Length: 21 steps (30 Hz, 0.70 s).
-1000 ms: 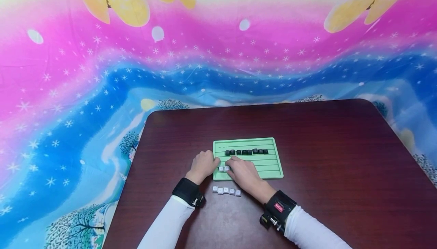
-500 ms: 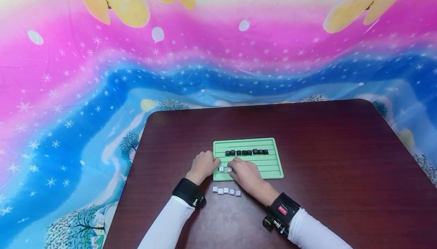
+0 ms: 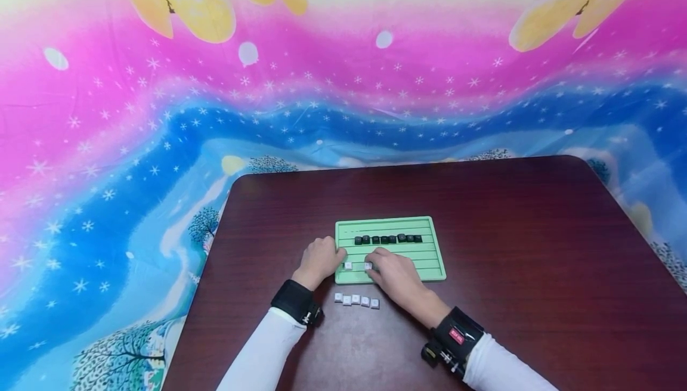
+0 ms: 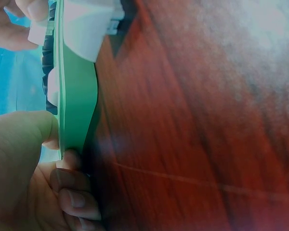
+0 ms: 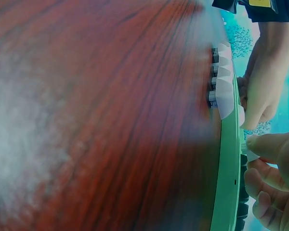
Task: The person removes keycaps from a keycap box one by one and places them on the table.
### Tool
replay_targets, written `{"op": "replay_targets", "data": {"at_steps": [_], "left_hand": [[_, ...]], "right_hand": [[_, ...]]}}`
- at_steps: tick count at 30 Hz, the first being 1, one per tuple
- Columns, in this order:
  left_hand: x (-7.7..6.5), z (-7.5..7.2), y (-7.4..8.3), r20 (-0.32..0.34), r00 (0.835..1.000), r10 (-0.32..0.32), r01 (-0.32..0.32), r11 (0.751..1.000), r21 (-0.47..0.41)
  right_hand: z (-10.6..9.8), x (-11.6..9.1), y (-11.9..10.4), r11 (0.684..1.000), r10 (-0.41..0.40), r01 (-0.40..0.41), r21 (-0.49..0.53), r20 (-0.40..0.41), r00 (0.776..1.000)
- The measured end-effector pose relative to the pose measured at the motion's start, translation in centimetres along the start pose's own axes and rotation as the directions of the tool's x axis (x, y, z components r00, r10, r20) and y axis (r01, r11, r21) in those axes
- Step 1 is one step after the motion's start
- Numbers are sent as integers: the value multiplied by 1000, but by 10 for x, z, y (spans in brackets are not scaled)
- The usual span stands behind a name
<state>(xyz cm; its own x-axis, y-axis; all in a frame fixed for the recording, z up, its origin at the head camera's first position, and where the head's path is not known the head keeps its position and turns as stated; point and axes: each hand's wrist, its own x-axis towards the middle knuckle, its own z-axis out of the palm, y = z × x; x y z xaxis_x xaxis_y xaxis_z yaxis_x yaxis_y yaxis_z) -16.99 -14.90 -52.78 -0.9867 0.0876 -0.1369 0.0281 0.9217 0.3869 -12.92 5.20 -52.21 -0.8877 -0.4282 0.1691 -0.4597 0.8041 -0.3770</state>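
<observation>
A shallow green tray (image 3: 429, 263) with ridged rows lies on the table. My left hand (image 3: 319, 260) grips its left edge, the thumb (image 4: 43, 126) on the rim and the other fingers curled low against the side. Between thumb and fingertips my right hand (image 3: 397, 276) pinches a white keycap (image 5: 251, 154) over a lower row of the tray. Another white keycap (image 3: 347, 266) sits in that row near the left edge, apart from the pinched one. Farther back, several black keycaps (image 3: 384, 239) stand in a line across an upper row.
Several loose white keycaps (image 3: 355, 300) lie in an uneven line on the dark wooden table (image 3: 510, 230), just in front of the tray. Behind the table hangs a patterned cloth (image 3: 343, 99). Each wrist wears a black strap with a camera.
My right hand has slid right along the row with the pinched white keycap, widening the gap from the other white keycap. My left hand and the tray have stayed put.
</observation>
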Motion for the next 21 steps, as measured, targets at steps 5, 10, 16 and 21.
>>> {"op": "replay_targets", "data": {"at_steps": [5,10,16,21], "left_hand": [[0,1,-1,9,1000,0,0,1000,-6],[-1,0,0,-1,1000,7,-7,1000,-17],[-1,0,0,-3,1000,10,-10,1000,-21],[-1,-1,0,1,1000,5,-5,1000,-18]], "right_hand": [[-2,-3,1,1000,-6,6,3,-16,1000],[-4,-6,2,1000,-12,12,-7,-34,999],[-6,-9,4,999,-32,32,-9,-52,998],[-6,-11,5,999,-43,42,-18,-59,997]]}}
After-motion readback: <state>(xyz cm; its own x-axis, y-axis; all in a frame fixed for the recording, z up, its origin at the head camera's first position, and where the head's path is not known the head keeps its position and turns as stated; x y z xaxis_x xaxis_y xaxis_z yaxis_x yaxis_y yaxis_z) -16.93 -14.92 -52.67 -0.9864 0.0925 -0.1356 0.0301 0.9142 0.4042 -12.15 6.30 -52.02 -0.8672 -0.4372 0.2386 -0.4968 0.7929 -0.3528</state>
